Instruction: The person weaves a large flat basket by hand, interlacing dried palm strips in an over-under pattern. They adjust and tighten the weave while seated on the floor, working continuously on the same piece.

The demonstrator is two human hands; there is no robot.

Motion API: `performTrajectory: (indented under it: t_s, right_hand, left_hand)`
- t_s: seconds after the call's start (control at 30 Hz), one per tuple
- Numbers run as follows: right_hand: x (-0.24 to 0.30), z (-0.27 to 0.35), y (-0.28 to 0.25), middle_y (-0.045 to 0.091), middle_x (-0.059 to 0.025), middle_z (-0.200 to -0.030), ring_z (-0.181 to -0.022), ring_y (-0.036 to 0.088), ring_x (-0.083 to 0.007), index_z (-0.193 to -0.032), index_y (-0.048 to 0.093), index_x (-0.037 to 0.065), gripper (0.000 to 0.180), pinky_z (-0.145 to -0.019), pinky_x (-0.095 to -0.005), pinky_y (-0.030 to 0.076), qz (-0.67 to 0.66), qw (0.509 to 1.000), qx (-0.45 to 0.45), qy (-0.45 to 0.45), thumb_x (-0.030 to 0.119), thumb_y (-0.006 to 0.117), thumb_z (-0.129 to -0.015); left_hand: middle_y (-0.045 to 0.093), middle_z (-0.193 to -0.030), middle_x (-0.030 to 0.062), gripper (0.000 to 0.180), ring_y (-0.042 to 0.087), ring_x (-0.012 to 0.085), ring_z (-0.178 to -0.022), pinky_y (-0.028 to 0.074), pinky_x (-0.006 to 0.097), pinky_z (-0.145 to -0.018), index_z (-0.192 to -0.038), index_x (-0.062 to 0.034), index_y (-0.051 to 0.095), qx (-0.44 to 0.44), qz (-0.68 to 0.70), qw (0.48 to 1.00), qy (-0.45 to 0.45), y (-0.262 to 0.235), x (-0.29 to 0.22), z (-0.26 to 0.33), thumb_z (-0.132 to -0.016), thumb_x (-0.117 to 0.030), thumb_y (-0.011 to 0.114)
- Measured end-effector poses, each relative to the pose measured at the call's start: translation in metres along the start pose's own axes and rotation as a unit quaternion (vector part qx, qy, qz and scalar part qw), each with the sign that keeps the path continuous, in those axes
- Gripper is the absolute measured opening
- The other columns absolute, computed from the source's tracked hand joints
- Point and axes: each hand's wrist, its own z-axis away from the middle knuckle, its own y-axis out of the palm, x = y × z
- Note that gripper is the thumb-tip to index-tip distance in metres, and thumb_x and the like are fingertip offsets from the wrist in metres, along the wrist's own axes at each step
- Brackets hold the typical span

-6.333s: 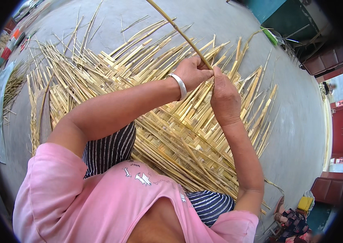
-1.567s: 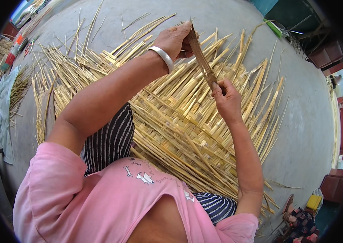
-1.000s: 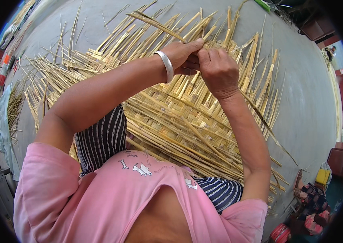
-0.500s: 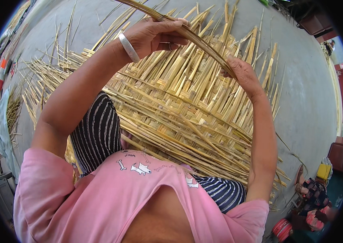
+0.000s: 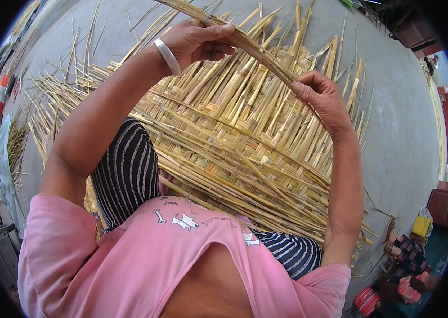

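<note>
A long brownish split-cane strip (image 5: 260, 52) runs slantwise in the air from the top edge down to the right, bowed a little. My left hand (image 5: 203, 41), with a silver bracelet at the wrist, is closed on its upper part, thumb on top and fingers curled beneath. Farther right, my right hand (image 5: 322, 100) pinches the strip between thumb and forefinger. Whether it is one strip or a few lying together is hard to tell. Below both hands spreads a partly woven cane mat (image 5: 224, 106), its loose ends sticking out toward the far side.
Loose strips (image 5: 245, 175) lie across the near part of the mat, close to my knees. Grey concrete floor (image 5: 399, 116) surrounds it. At the lower right another person (image 5: 409, 257) sits near a yellow bag (image 5: 421, 225). Translucent plastic sheeting (image 5: 2, 159) lies at the left.
My right hand has shifted its grip on the strip, fingers now bent into a pinch with the wrist slightly lower. My left hand has moved slightly left.
</note>
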Motion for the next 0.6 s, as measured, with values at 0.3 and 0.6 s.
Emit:
performTrajectory:
  t_s: [0.3, 0.6]
  right_hand:
    - [0.006, -0.001, 0.026, 0.054, 0.0015, -0.067, -0.060, 0.048, -0.0049, -0.081, 0.059, 0.003, 0.015, -0.055, -0.0212, 0.041, 0.114, 0.992, -0.044, 0.041, 0.016, 0.067, -0.084]
    - [0.003, 0.003, 0.007, 0.062, -0.0031, -0.076, -0.067, 0.062, -0.0100, -0.090, 0.057, 0.005, 0.016, -0.061, -0.0238, 0.052, 0.015, 0.990, 0.013, 0.137, 0.019, 0.064, -0.087]
  left_hand:
    - [0.068, -0.090, 0.0082, 0.028, 0.067, 0.0148, -0.079, 0.055, 0.026, -0.070, -0.105, -0.0034, 0.065, -0.121, -0.154, 0.975, 0.105, 0.016, 0.009, -0.011, -0.087, -0.025, 0.064]
    - [0.067, -0.093, 0.0099, 0.027, 0.068, 0.0193, -0.080, 0.056, 0.027, -0.066, -0.106, -0.0026, 0.064, -0.174, -0.024, 0.982, 0.064, 0.004, 0.000, -0.010, -0.088, -0.023, 0.063]
